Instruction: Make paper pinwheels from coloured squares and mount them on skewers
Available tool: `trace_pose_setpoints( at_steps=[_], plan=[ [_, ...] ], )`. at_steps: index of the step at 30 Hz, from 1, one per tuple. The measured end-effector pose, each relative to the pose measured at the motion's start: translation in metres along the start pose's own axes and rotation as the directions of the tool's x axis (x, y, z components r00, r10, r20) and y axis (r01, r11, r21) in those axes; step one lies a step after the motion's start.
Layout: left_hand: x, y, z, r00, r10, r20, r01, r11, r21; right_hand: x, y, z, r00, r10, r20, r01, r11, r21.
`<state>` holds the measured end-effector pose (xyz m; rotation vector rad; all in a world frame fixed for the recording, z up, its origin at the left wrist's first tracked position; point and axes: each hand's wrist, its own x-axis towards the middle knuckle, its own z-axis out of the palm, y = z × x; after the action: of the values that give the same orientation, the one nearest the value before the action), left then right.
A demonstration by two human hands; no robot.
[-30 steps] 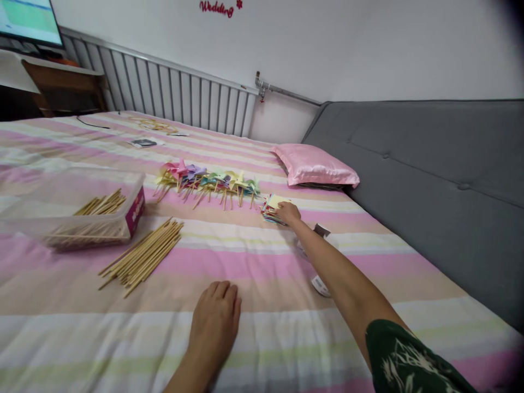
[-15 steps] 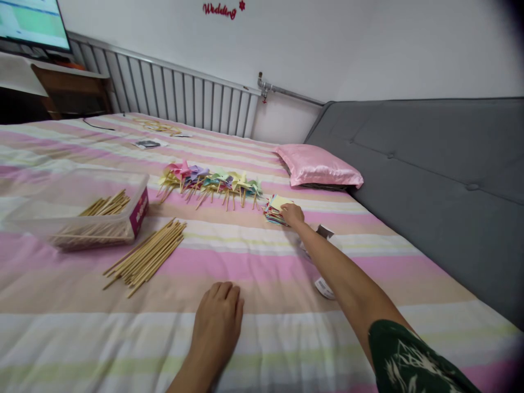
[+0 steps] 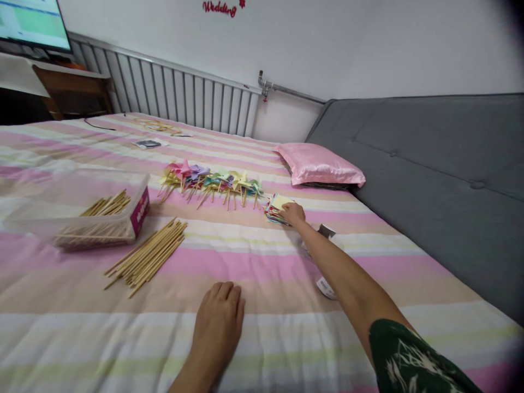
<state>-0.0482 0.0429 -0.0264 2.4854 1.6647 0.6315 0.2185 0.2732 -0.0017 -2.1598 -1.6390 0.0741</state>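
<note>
My right hand (image 3: 294, 213) reaches out to a stack of coloured paper squares (image 3: 277, 217), fingers bent together at its right edge. Its fingertips are on the pale yellow paper sheet (image 3: 281, 201) on top; the grip is small and partly hidden. My left hand (image 3: 219, 314) lies palm down on the striped bedspread, loosely curved, with nothing visible in it. Left of the stack lies a row of paper pinwheels (image 3: 221, 182) on short sticks. A bundle of thin wooden sticks (image 3: 149, 255) lies ahead and left of my left hand.
A clear plastic box (image 3: 141, 210) with more sticks stands at the left. Under my right forearm are a dark-and-clear packet (image 3: 326, 231) and a roll with a white label (image 3: 325, 287). A pink pillow (image 3: 321, 165) lies by the grey headboard (image 3: 429, 147).
The view has shifted very slightly. Both hands keep their places, the right at the paper stack and the left on the bedspread.
</note>
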Motion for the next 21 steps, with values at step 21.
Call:
trace_pose_setpoints(
  at_steps=[21],
  plan=[
    [0.002, 0.001, -0.001, 1.0, -0.006, 0.014, 0.005, 1.0, 0.011, 0.001, 0.002, -0.014, 0.968, 0.229, -0.104, -0.205, 0.958, 0.2]
  ],
)
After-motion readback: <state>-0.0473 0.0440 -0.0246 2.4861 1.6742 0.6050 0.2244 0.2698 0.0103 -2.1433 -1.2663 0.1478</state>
